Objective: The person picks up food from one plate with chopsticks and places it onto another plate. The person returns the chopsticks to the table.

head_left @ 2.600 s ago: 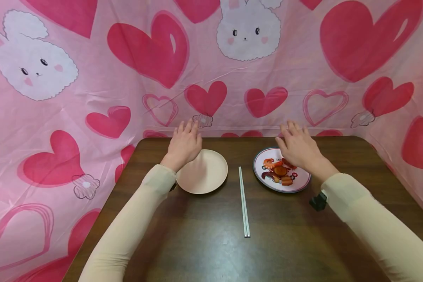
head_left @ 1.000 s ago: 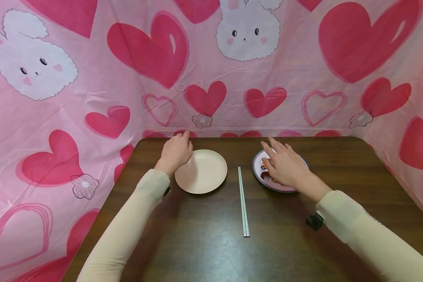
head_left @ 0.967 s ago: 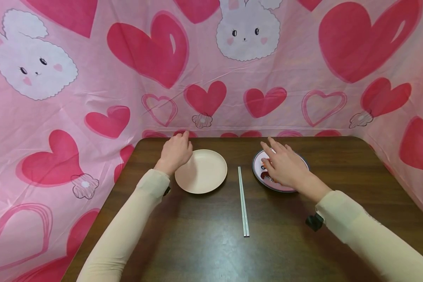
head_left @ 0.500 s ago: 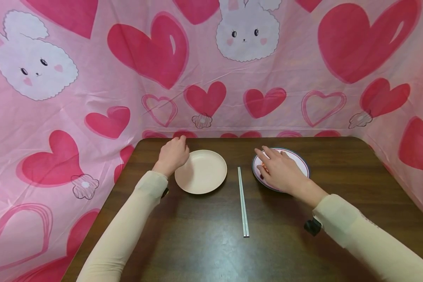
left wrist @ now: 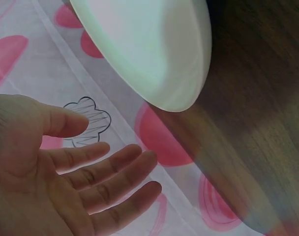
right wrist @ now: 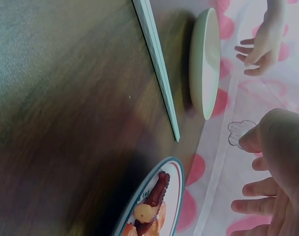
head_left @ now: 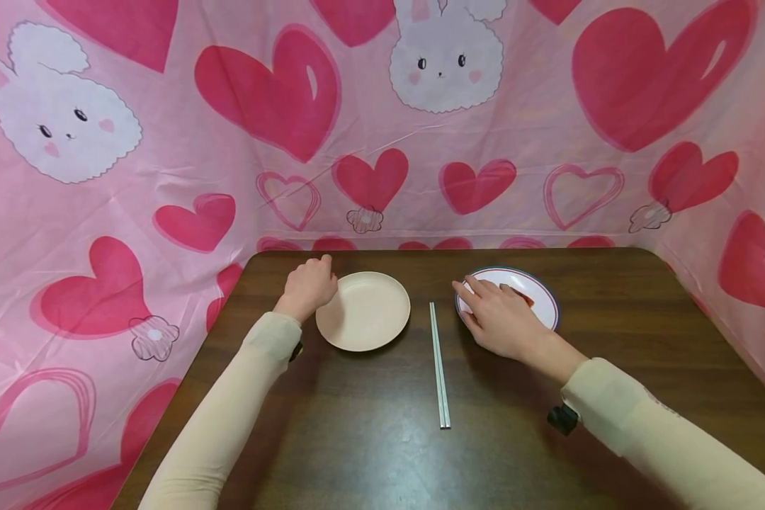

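Note:
My left hand [head_left: 309,287] hovers at the left edge of a plain cream plate [head_left: 372,312]. In the left wrist view its fingers [left wrist: 117,189] are loosely bent, with nothing in the palm, below the plate's rim. The right hand [head_left: 506,322] is held over a white plate with a blue rim [head_left: 545,292], covering most of the food there. A reddish-brown food piece [head_left: 521,295] shows past the hand. From the right wrist, a dark octopus tentacle [right wrist: 158,189] and a pale round piece [right wrist: 144,212] appear on that plate, while the right fingers [right wrist: 257,196] hold nothing.
Between the plates, a pair of metal chopsticks [head_left: 440,368] lies lengthwise on the dark wooden table [head_left: 370,439]. Pink cloth [head_left: 217,127] printed with hearts and rabbits hangs close behind the table's back edge and along both sides.
Both hands have come back toward me from the far edge; the left drifted left and the right leftward across the food plate, hiding more of the food. Plates and chopsticks stay put.

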The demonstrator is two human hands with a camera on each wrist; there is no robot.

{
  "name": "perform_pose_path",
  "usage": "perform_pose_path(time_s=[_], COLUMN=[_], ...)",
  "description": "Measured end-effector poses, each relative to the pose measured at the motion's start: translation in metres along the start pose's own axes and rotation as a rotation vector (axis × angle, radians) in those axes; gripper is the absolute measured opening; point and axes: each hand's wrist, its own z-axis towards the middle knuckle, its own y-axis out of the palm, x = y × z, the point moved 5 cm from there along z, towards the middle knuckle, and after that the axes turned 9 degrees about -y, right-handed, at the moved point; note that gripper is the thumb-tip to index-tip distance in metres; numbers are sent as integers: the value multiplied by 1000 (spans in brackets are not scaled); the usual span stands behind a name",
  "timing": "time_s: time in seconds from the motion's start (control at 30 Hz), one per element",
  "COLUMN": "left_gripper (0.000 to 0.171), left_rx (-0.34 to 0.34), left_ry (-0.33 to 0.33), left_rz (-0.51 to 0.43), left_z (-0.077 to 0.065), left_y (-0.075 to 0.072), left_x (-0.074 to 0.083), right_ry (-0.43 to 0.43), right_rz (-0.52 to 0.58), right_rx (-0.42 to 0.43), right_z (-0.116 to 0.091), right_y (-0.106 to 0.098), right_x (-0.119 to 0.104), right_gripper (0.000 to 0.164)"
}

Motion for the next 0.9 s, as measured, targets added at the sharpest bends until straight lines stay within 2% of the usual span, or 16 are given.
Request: perform_pose_path(time_s=[0.4, 0.73, 0.9], left_gripper=[33, 37, 34], left_rx=[-51, -97, -111], left_ry=[-17, -24, -32], left_rz=[8, 29, 33], left_z=[2, -3, -4], left_y=[13, 18, 21], left_x=[-8, -9, -10], right_ry=[-103, -114, -121], right_rz=[-41, -32, -17], right_rx=[47, -27, -60], right_z=[-4, -6, -8], right_y=[9, 19, 24], right_x=[-19, -27, -31], right_gripper=[51, 53, 51])
